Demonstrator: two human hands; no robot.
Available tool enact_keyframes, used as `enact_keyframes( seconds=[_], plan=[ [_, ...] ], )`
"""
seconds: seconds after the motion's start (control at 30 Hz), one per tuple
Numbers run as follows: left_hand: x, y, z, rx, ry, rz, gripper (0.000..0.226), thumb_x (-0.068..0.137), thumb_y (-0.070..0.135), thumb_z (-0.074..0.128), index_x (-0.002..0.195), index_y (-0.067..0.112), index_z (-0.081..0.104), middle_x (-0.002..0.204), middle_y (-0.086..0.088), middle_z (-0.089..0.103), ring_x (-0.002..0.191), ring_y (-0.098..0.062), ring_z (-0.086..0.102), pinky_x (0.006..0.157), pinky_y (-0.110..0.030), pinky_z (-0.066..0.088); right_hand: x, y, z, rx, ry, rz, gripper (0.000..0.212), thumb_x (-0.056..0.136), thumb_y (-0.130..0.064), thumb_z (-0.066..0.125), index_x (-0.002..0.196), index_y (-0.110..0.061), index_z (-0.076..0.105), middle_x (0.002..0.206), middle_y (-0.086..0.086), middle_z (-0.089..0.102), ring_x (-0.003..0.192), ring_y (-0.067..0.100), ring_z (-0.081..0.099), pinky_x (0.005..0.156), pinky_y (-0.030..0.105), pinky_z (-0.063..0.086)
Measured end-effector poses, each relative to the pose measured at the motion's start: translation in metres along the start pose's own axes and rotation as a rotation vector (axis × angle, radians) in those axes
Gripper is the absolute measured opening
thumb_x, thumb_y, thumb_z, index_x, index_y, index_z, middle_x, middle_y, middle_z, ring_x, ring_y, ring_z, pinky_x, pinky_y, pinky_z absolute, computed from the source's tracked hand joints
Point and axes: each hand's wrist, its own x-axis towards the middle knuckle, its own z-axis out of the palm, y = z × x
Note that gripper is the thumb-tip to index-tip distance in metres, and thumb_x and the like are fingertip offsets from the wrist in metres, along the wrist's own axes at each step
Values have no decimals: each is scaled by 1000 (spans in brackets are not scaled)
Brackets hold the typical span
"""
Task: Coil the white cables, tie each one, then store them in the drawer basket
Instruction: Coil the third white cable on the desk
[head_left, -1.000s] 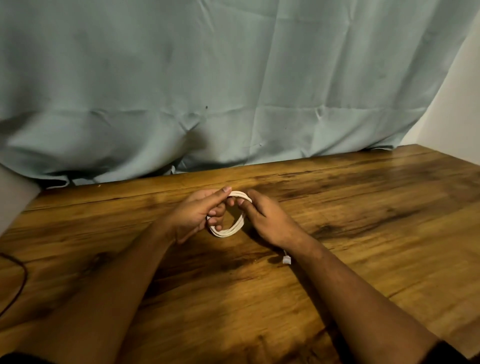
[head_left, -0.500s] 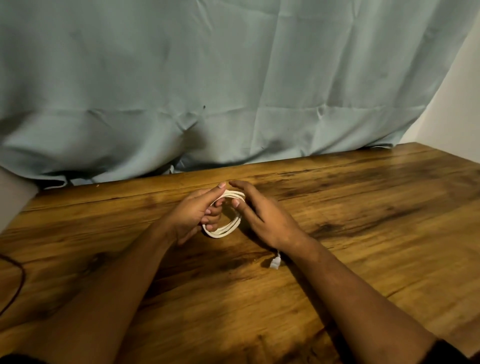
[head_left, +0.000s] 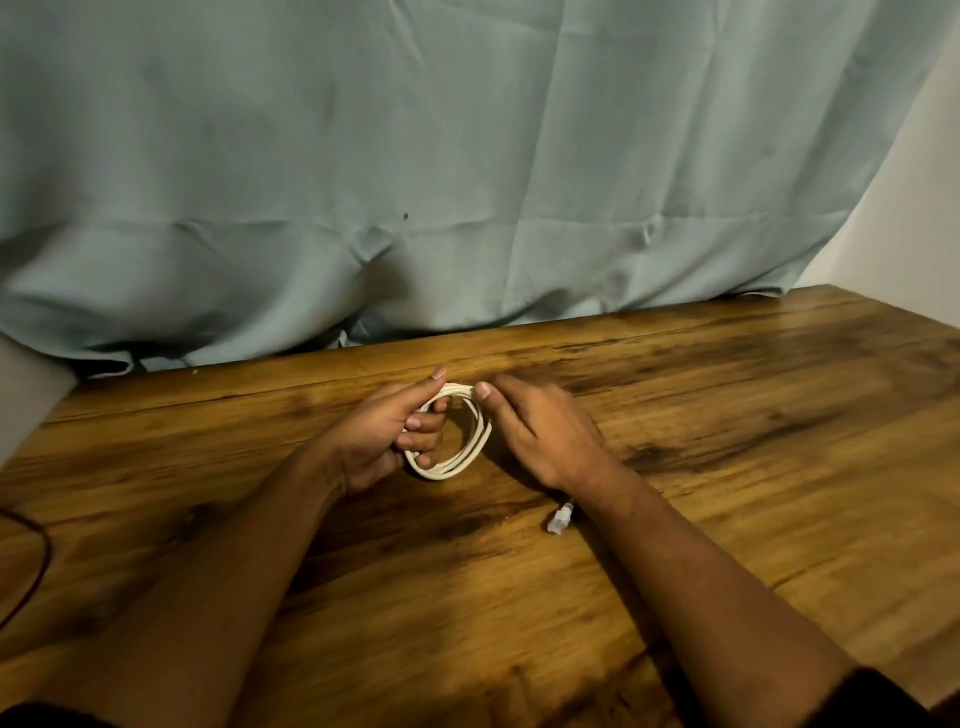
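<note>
Right hand (head_left: 545, 441) has slid its thumb up, pinching the coil's top; left hand (head_left: 374, 441) grips the white cable (head_left: 467, 458) through its loop, mid-table (head_left: 779, 467), plug (head_left: 560, 519) beside the right wrist, wood running wide to the right edge

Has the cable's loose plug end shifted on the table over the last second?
Yes, slightly: the plug of the cable has slid left, away from the dark knot in the wood grain.

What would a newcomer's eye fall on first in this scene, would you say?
The white cable coil, bright at the middle of the wooden table, gripped by the left hand while the right hand pinches its top. Next, its white plug lying beside the right wrist, and the pale blue-green curtain filling the background.
</note>
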Motion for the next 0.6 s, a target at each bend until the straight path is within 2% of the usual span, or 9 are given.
enact_keyframes(
  seconds=[0.13,0.27,0.33,0.37,0.43,0.53,0.6],
  plan=[
    [-1,0,-7,-85,-29,-29,32,101,38,51,84,11,53,55,7,26,38,-3,25,43,-22,35,-1,3,-4,-67,-37,14,40,109,-53,30,105,-27,60,78,-8,61,66,11,54,57,31,34],
    [2,0,-7,-38,12,-25,32,100,38,52,81,12,52,55,6,26,38,-4,23,42,-22,31,-3,1,-2,23,-72,25,44,108,-56,26,119,-26,56,85,-11,62,70,6,56,65,32,39],
    [3,1,-6,2,42,-19,34,102,39,52,79,13,51,54,6,26,38,-5,23,42,-22,27,-4,0,-1,37,-75,11,53,105,-62,25,142,-28,44,115,-2,68,94,16,65,76,36,48],
    [3,1,-5,15,57,-19,34,103,38,50,79,14,50,53,6,26,38,-5,22,42,-22,25,-4,-1,-1,16,-78,-7,60,103,-65,26,152,-31,33,133,3,64,107,21,65,83,39,52],
    [5,1,-3,29,86,-17,36,105,38,48,77,15,49,52,7,27,37,-5,22,41,-22,23,-4,-6,-1,-72,-76,-72,67,104,-64,29,161,-33,14,146,6,54,108,24,65,82,42,57],
    [6,2,1,61,126,-17,40,105,41,47,74,15,47,50,7,28,35,-5,23,40,-21,24,0,-14,4,-217,-32,-169,63,108,-50,32,163,-28,10,136,5,53,90,23,66,66,39,57],
    [6,2,4,97,155,-15,44,105,45,46,72,15,46,49,6,28,35,-6,24,40,-21,26,2,-15,8,-237,-22,-188,54,109,-43,34,159,-27,21,131,6,58,92,26,66,68,39,55]
  ],
)
